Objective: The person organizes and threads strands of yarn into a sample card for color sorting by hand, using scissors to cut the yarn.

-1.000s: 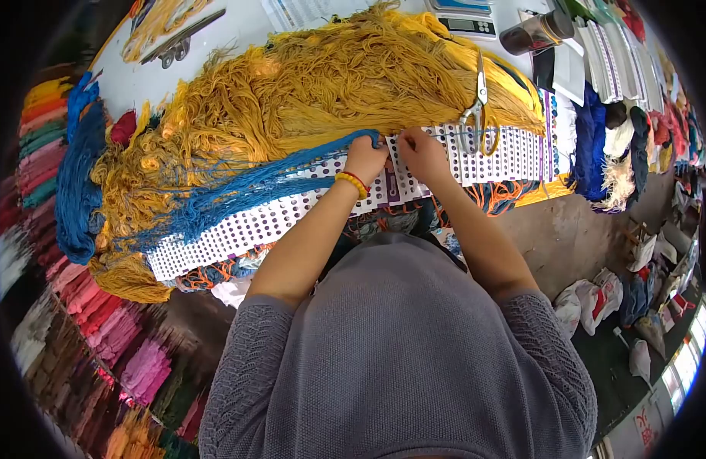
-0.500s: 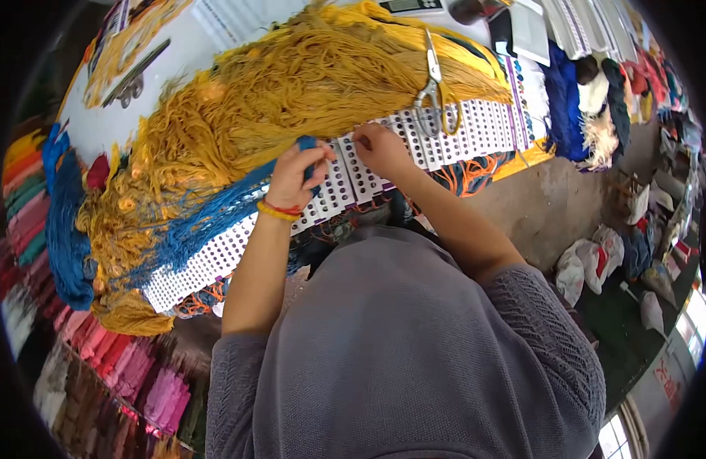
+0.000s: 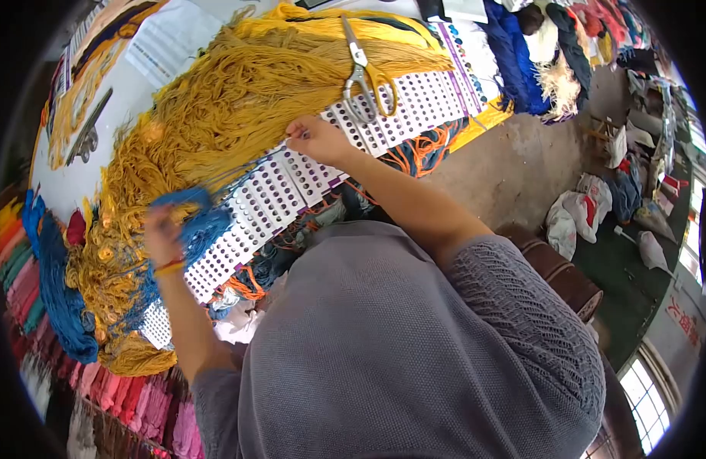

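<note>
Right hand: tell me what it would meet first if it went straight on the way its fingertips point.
The right hand points up and left across the white dotted sample card. Going straight on, it would most likely run into the heap of mustard-yellow yarn strands lying just beyond the card; depth is unclear.

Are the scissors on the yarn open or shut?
Shut: the scissors lie flat on the mustard yarn and punched card, blades together.
</note>
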